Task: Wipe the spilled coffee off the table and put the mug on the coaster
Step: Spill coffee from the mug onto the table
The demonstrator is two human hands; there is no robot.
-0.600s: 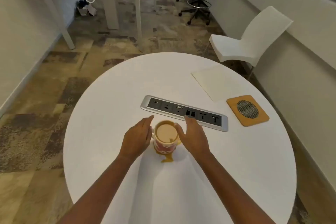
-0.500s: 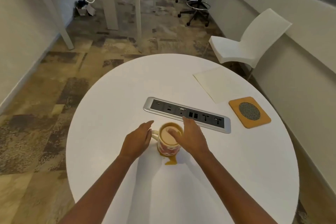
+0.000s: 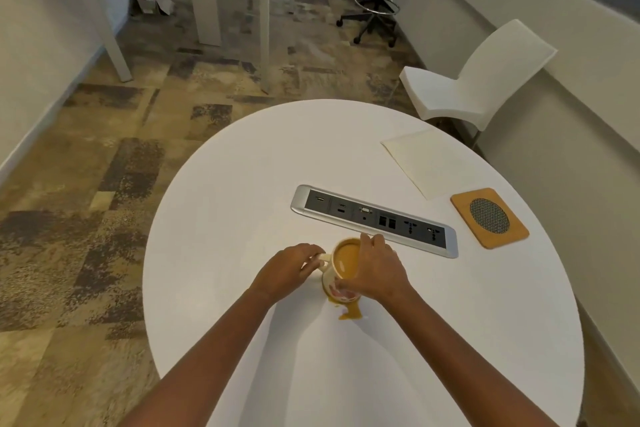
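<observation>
A patterned mug (image 3: 341,272) full of coffee stands on the round white table (image 3: 242,191), in a small puddle of spilled coffee (image 3: 349,314). My left hand (image 3: 287,270) holds the mug's handle on its left side. My right hand (image 3: 377,274) grips the mug's right wall, fingers over the rim and thumb on the near side. A square cork coaster (image 3: 489,217) with a round mesh centre lies at the table's right. A pale cloth or napkin (image 3: 429,163) lies flat behind the coaster.
A silver power and data socket strip (image 3: 375,220) is set into the table just behind the mug. A white chair (image 3: 478,87) stands beyond the table at the right, by the wall. Office chairs and table legs stand farther back on the carpet.
Both hands have closed in on the mug: the left now holds the handle, the right wraps the mug's right side. The view has shifted slightly.
</observation>
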